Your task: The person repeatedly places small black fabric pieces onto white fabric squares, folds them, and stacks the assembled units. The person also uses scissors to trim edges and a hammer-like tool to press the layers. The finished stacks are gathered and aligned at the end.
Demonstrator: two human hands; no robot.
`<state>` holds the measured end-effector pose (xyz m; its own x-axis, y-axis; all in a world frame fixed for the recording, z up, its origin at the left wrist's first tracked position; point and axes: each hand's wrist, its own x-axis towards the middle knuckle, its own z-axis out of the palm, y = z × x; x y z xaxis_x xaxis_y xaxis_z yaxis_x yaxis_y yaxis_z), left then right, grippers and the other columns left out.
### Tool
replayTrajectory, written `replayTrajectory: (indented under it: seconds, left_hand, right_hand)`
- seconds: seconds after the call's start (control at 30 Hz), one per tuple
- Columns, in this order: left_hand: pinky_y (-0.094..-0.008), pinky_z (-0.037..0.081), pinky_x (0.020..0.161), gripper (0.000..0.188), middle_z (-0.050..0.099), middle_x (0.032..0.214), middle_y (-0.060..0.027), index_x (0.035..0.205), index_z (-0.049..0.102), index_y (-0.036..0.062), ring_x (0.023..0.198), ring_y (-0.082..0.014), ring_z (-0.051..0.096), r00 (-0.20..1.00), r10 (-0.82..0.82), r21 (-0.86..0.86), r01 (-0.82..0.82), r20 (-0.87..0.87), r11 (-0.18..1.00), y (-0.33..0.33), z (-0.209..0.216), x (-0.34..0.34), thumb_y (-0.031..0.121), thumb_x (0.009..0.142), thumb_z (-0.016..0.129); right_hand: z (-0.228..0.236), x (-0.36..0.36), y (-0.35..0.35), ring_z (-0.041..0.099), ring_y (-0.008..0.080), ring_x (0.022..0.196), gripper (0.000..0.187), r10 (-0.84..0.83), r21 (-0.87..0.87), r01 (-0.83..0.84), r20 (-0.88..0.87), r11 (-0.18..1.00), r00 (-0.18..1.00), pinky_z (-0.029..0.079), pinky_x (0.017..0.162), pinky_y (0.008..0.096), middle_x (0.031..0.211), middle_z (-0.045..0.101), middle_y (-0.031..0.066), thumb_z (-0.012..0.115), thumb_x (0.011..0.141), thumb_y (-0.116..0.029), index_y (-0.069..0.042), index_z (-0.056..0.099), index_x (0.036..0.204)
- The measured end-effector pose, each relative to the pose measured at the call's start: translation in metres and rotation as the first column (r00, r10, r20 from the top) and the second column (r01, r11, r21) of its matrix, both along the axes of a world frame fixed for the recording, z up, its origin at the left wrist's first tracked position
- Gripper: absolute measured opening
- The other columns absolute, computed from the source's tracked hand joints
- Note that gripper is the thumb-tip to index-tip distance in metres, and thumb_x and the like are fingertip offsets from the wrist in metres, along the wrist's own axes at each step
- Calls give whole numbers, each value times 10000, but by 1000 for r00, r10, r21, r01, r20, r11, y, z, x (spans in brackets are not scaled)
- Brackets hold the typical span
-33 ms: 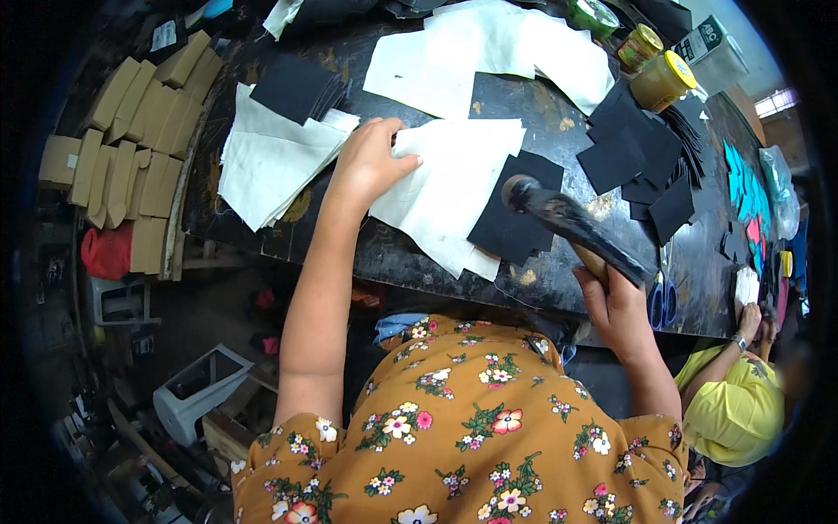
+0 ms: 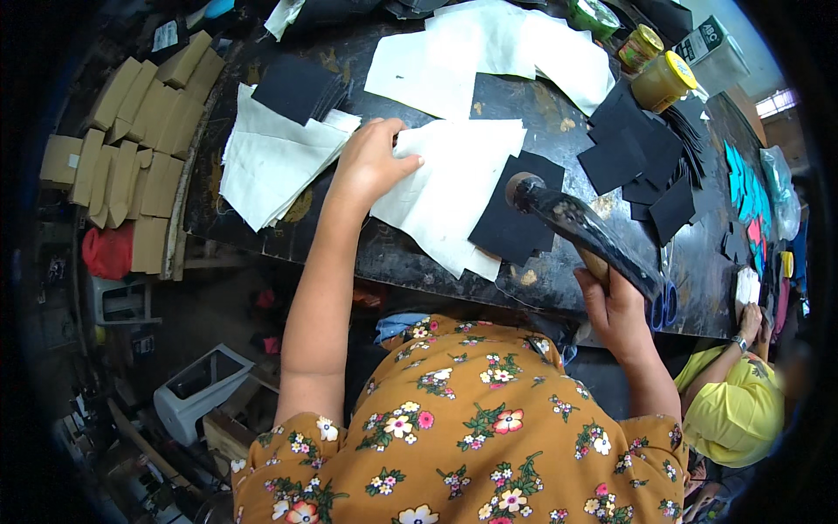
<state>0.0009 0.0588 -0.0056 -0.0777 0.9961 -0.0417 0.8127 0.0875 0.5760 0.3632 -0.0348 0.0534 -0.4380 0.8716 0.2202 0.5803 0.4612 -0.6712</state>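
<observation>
My left hand (image 2: 371,162) is at the left edge of a white cloth piece (image 2: 454,183), its thumb lying on top and its fingers curled, their tips partly hidden. My right hand (image 2: 618,306) grips a hammer (image 2: 580,218) by its wooden handle. The dark hammer head, with a round worn face, is above a black square piece (image 2: 515,214) beside the white cloth. To the left of my left hand, white cloth pieces (image 2: 271,162) lie stacked, with black squares (image 2: 297,90) on their far side.
More white cloth (image 2: 419,70) spreads across the dark worktable (image 2: 297,240). Black pieces (image 2: 637,148), yellow-lidded tubs (image 2: 663,83) and blue-handled scissors (image 2: 663,301) are to the right. Cardboard boxes (image 2: 144,113) stand at left. A person in yellow (image 2: 733,410) works at far right.
The hammer has tilted slightly, its tail end dipping a little toward me. My left hand and the cloth stay almost as they were.
</observation>
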Motion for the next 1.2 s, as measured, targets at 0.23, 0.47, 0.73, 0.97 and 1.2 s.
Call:
replayTrajectory:
  seconds: [0.23,0.47,0.73,0.97,1.2]
  left_hand:
    - [-447,552,894,397,724,1049,-221,1016,713,-19,988,-381,703,999,6,-60,-3,49,998,1,-1,-3,257,783,876]
    - [-452,550,887,386,726,1055,-217,1021,702,-25,982,-381,703,999,-23,9,22,31,1000,6,-3,-4,245,796,861]
    - [-467,539,829,336,714,993,-228,1012,685,-31,923,-387,698,997,13,109,-22,79,994,-8,-13,4,209,823,826]
    - [-456,538,732,245,707,877,-202,1051,616,-12,797,-386,705,975,24,161,-61,221,985,-19,-17,14,131,911,757]
    - [-481,572,867,305,744,1071,-278,1190,596,11,1030,-443,748,951,36,296,-131,307,946,-24,-33,18,120,947,744]
  right_hand:
    - [-8,1,6,764,405,922,369,50,-90,-51,-11,995,999,599,814,406,1066,746,212,730,892,28,-3,665,1254]
    - [-6,-23,15,717,423,832,309,179,-176,-121,370,977,912,560,713,502,886,703,175,758,951,-147,-76,598,1205]
    - [-12,90,21,628,382,764,243,-191,51,185,335,981,922,504,696,415,859,617,153,837,825,-160,-25,688,963]
    - [-32,107,35,648,369,895,315,-323,266,240,334,934,885,522,814,433,964,639,152,836,864,-212,-22,684,1065]
    - [-28,-9,54,643,299,812,324,-49,50,38,255,998,966,524,737,392,822,622,124,895,860,-305,-21,745,901]
